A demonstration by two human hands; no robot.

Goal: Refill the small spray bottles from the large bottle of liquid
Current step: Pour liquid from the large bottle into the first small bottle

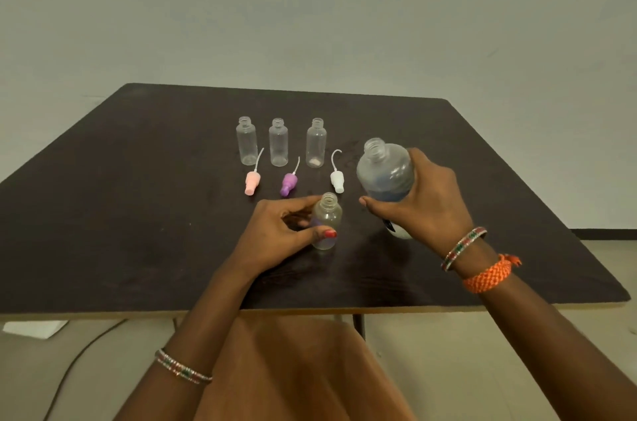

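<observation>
We see the left hand curled round a small uncapped spray bottle, thumb across its front, the bottle upright on the surface. The right hand grips the large bottle of liquid from the right side, fingers wrapped round its body; the bottle is uncapped and tilts leftward, its mouth toward the far row, apart from the small bottle's mouth. Dark liquid shows low inside it. The right wrist wears a beaded bangle and an orange woven band; the left forearm wears a similar bangle.

Beyond the hands, 3 spray heads lie on the surface with their dip tubes pointing away: a pink one, a purple one, a white one. Behind them stand 3 clear small bottles without caps, in a row, each apart from the next.

The surface is a dark brown board with a pale edge, set before a plain pale grey-green wall. Below it we see a light floor, a dark cable at the left, a white sheet under the near edge, and an orange-brown garment over the lap.
</observation>
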